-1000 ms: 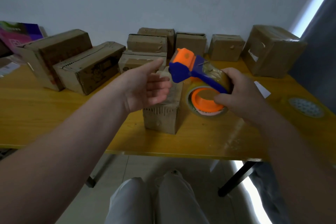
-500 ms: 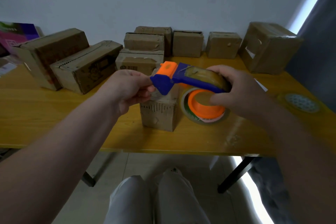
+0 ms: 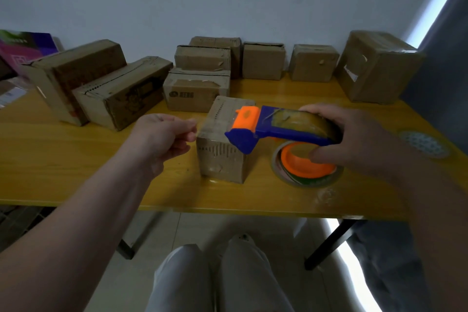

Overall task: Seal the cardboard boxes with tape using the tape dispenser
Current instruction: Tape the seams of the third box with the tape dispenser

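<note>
The tape dispenser (image 3: 278, 131), blue with an orange head, hangs over the near half of the table (image 3: 63, 157), beyond the person's white-trousered knees (image 3: 222, 278). The right hand (image 3: 354, 139) has its grip clamped on the dispenser: fingers curl over the top of the tape roll (image 3: 307, 178) and the thumb reaches under, onto the orange hub. Whether the roll's lower edge touches the table cannot be told.

The left hand (image 3: 162, 136) is held level with the dispenser, its grip closed in a pinch, thumb and forefinger pressed together. A faint glossy tape strip (image 3: 212, 133) runs from the dispenser's mouth to those fingertips.

Between the two hands a small cardboard box (image 3: 222, 159) stands on the table near the front edge. The dispenser's blue mouth sits over its near right top corner, and the strip crosses its near top edge.

To the right, a round perforated disc (image 3: 425, 144) lies flat on the table.

Farther back, two long boxes (image 3: 121, 93) lie side by side at the left, stacked boxes (image 3: 197, 88) stand in the middle, two smaller boxes (image 3: 263, 60) follow along the wall, and a large box (image 3: 374, 68) stands at the right. A purple and pink carton (image 3: 25, 45) shows at the far left.
</note>
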Tool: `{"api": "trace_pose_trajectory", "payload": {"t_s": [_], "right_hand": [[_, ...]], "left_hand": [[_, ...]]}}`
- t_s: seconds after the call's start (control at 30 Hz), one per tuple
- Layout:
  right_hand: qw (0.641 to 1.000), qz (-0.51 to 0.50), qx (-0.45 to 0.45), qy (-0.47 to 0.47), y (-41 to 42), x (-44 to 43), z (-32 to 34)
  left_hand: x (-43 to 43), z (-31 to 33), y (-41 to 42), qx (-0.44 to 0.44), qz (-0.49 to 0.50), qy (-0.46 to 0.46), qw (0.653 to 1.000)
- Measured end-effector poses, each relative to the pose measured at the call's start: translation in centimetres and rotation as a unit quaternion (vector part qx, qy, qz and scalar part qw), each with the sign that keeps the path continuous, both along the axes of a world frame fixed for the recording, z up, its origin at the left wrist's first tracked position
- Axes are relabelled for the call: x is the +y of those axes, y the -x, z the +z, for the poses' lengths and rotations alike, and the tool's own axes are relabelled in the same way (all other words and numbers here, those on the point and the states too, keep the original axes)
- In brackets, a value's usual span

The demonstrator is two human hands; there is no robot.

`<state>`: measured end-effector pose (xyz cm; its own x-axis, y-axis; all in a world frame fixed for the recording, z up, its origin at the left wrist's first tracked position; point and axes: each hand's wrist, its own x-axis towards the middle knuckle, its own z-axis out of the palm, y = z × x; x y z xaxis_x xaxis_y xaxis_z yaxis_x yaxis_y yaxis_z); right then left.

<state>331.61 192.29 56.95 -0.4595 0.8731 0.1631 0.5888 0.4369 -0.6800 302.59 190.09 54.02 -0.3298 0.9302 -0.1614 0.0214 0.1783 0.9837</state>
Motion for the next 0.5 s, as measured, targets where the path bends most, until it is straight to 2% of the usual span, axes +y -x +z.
{"api": "trace_pose_trajectory", "payload": {"t_s": [0.13, 0.5], "right_hand": [[0.999, 0.007, -0.016, -0.035, 0.5, 0.2, -0.3], [0.997, 0.033, -0.045, -0.05, 2.2, 1.8, -0.7]], "left_hand": [[0.1, -1.1, -0.2, 0.003, 0.022, 0.003, 1.0], [0.5, -3.5, 0.3, 0.009, 0.077, 0.009, 0.997]]}}
